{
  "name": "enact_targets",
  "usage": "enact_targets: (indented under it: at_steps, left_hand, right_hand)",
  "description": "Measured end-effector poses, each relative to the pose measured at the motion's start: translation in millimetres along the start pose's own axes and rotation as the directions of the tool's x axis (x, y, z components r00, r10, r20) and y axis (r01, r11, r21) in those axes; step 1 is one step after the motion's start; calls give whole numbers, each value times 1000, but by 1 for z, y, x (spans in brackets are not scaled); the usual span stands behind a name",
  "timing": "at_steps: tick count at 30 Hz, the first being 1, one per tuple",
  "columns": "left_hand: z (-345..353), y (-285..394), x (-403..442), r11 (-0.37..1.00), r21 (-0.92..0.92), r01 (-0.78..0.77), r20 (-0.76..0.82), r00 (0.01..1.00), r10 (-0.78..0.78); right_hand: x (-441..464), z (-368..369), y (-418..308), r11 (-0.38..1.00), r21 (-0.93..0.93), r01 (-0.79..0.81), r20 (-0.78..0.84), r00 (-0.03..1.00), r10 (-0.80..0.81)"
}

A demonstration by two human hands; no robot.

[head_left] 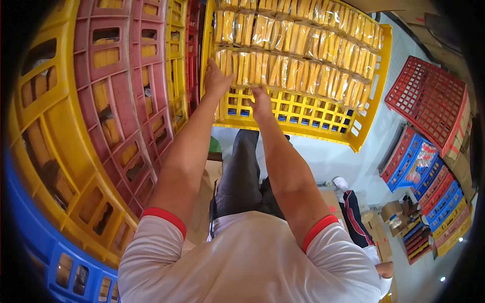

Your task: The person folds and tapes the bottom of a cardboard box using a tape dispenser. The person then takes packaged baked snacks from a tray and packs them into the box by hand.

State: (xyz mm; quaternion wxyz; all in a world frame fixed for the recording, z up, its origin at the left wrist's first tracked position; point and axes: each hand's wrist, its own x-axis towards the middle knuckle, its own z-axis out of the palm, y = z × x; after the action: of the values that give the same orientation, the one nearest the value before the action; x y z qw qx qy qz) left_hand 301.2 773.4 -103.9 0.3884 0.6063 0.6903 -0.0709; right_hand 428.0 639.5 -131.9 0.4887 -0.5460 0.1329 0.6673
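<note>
Clear-wrapped packets of yellow sticks (pixel 298 40) lie in rows inside a yellow plastic crate (pixel 303 130). My left hand (pixel 218 81) is at the crate's left side, its fingers and thumb around the left end of a packet (pixel 244 68) in the nearest row. Against the near edge of that same packet, my right hand (pixel 260 105) has its fingers curled, with the fingertips partly hidden by the wrapping. Below both hands, the crate's open grid floor shows, with blue beneath it.
Tall stacks of yellow, pink and blue crates (pixel 108 101) filled with yellow goods rise close on my left. At the right stand a red crate (pixel 429 98) and stacked coloured crates (pixel 439 202). Another person's dark trouser leg (pixel 357 217) and cardboard boxes (pixel 376 232) are behind me.
</note>
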Motion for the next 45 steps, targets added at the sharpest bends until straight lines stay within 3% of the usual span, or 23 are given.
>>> enact_targets:
  at_steps: [3, 5, 7, 8, 9, 11, 12, 17, 19, 21, 23, 25, 27, 31, 33, 34, 36, 37, 39, 40, 42, 45]
  left_hand:
    - [3, 0, 5, 999, 47, 10, -15, 1000, -9]
    - [1, 1, 8, 999, 33, 17, -2, 1000, -17]
    - [2, -1, 11, 999, 17, 28, 11, 1000, -28]
    - [3, -4, 14, 996, -89, -8, -1, 1000, 8]
    - [5, -7, 16, 980, -194, -45, -16, 999, 43]
    - [4, -9, 23, 970, -239, 34, 46, 999, -24]
    - [3, -9, 25, 955, -274, 111, 106, 991, -85]
    - [9, -12, 27, 969, -225, 103, 50, 994, -94]
    - [10, -11, 30, 976, -180, 125, 42, 992, -119]
    - [11, -9, 32, 925, -322, 202, 99, 979, -179]
    - [8, -5, 31, 900, -391, 194, 109, 980, -164]
    - [11, -11, 36, 872, -456, 181, 108, 983, -148]
    - [18, -25, 45, 863, -486, 140, 130, 988, -87]
    - [6, -21, 22, 886, -450, 108, 123, 991, -59]
    - [-10, -7, -16, 834, -549, -57, -53, 998, 33]
    - [-20, 2, -42, 771, -609, -188, -135, 982, 133]
    - [-40, 25, -102, 455, -813, -363, -278, 929, 245]
    - [-43, 19, -126, 453, -830, -326, -257, 944, 208]
    - [-40, 4, -163, 437, -842, -318, -266, 948, 178]
    - [-34, -4, -181, 359, -877, -319, -272, 946, 175]
    - [-36, 1, -219, 263, -898, -353, -317, 933, 172]
    - [-45, 17, -280, 160, -882, -444, -431, 895, 113]
  right_hand:
    - [-13, 15, 23, 986, -146, 83, -122, 987, -101]
    - [-14, 9, 19, 981, -191, 39, -167, 983, -72]
    - [4, -9, 25, 947, -222, 231, -329, 897, -296]
    - [7, -13, 21, 961, -100, 257, -350, 895, -276]
    - [1, -5, 7, 961, -103, 255, -353, 894, -275]
    - [-11, 6, -13, 989, -107, 103, -270, 954, -129]
    - [12, -13, 9, 948, -261, 184, -193, 952, -238]
    - [19, -29, 20, 936, -284, 209, -63, 970, -236]
    - [18, -19, 6, 794, -541, 276, -42, 934, -354]
    - [22, -12, -19, 771, -598, 220, -6, 960, -279]
    - [29, -1, -39, 642, -749, 160, -5, 969, -247]
    - [48, 2, -33, 687, -692, 220, -2, 952, -307]
    - [43, 16, -48, 869, -491, 68, -120, 982, -145]
    - [5, 12, -56, 843, -531, 82, -47, 991, -126]
    - [-7, -5, -39, 734, -476, 485, 120, 862, -492]
    - [-27, -7, -47, 722, -475, 502, 136, 853, -504]
    - [-86, -17, -71, 682, -538, 496, 146, 851, -504]
    - [-117, -15, -86, 673, -534, 511, 161, 844, -512]
    - [-173, -7, -119, 798, -394, 456, 166, 889, -426]
    - [-194, -7, -128, 786, -394, 476, 191, 879, -437]
    - [-229, -8, -143, 642, -461, 613, 367, 790, -490]
    - [-278, -15, -152, 568, -503, 652, 500, 755, -424]
